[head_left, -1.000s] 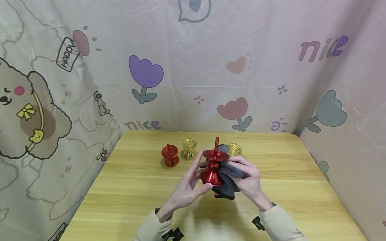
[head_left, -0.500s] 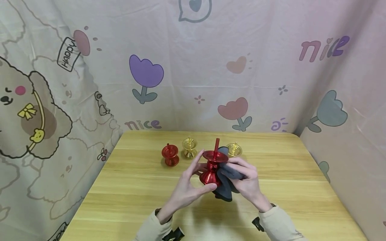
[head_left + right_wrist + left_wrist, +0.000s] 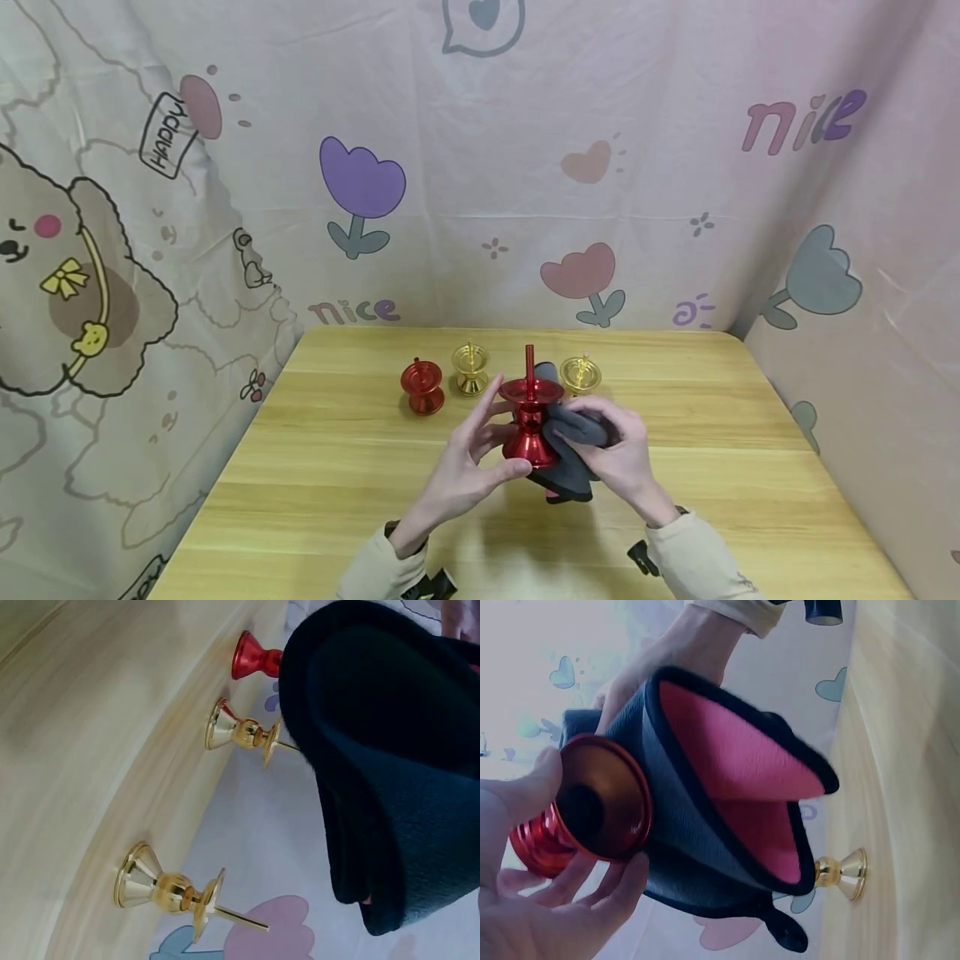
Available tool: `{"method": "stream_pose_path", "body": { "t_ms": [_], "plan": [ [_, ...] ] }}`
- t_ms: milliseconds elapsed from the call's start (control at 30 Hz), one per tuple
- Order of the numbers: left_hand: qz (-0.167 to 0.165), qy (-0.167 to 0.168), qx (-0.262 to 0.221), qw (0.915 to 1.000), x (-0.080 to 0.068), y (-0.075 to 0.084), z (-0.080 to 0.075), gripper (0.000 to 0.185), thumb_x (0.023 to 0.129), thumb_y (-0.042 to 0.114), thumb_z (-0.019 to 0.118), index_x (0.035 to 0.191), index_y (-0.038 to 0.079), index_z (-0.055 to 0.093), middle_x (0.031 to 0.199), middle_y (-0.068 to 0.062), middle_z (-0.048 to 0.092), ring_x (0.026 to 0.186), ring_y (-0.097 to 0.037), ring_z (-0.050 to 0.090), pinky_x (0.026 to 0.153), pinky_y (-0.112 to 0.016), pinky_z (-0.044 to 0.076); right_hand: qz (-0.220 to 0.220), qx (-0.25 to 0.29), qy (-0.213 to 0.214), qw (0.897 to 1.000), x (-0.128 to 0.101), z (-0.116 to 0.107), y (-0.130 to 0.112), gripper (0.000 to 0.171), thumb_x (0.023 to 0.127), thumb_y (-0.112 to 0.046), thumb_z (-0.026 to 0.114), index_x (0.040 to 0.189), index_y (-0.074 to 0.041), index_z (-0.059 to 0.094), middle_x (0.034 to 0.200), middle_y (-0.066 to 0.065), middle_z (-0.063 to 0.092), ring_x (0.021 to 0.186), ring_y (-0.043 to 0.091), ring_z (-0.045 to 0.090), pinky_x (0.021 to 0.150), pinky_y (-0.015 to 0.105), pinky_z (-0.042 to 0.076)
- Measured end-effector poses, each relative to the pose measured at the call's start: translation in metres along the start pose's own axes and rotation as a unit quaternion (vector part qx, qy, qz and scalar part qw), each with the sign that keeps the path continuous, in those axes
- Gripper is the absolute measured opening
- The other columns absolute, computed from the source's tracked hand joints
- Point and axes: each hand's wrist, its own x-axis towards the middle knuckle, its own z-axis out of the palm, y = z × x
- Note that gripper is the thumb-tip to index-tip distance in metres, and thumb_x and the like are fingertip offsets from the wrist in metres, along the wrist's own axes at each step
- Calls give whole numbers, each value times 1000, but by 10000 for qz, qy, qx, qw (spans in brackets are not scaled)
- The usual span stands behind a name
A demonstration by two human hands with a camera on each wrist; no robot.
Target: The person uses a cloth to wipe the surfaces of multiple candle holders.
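Left hand [image 3: 463, 475] grips the red holder [image 3: 529, 427] low, long axis upright! On its opposite side, right hand [image 3: 622, 450] pinches the cloth [image 3: 566, 478] up against it, the holder between both hands.

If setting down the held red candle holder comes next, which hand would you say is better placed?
Probably the left hand: it holds the red candle holder by its base, while the right hand grips the grey cloth.

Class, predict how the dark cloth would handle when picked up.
The dark cloth probably bends without collapsing: folded in the right hand, its flaps stand open. Looking matte and thin-layered, it may be light and unlikely to slip.
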Motion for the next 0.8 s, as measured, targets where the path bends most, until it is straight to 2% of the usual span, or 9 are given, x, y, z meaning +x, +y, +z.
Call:
{"method": "stream_pose_path", "body": {
  "t_ms": [233,400,600,700,800],
  "plan": [
    [63,318,175,9993,0,-1,4,99,88,4,76,163,24,15,148,-23,49,115,-36,67,110,-38,50,-156,-36,-314,9994,0,2,-3,38,71,15,79,107,3,71,106,17,72,108,10,68,99,18,52],
    [45,344,204,9992,-1,-3,5,100,87,4,77,163,25,15,148,-22,50,115,-36,67,110,-36,50,-112,-366,-409,9984,0,1,-4,41,68,18,78,105,2,70,101,18,72,107,7,67,99,16,52],
    [46,413,292,9987,0,-3,5,98,88,5,76,163,25,16,147,-22,50,115,-36,68,109,-43,50,-209,-612,-363,9972,0,2,-6,28,77,7,79,104,2,71,97,21,73,105,7,69,98,15,52],
    [-17,389,239,9990,-1,-3,5,98,88,6,76,163,27,16,148,-20,50,117,-34,67,110,-37,50,-218,-659,-294,9972,0,4,-6,33,74,13,77,105,3,71,97,21,73,103,9,69,97,15,53],
    [-67,144,-94,9998,-2,-1,5,99,88,5,76,163,28,14,151,-21,48,121,-35,65,108,-32,51,-116,-593,-164,9980,-1,5,-4,44,66,23,74,105,4,72,97,18,74,101,6,69,94,14,53]
  ]
}}
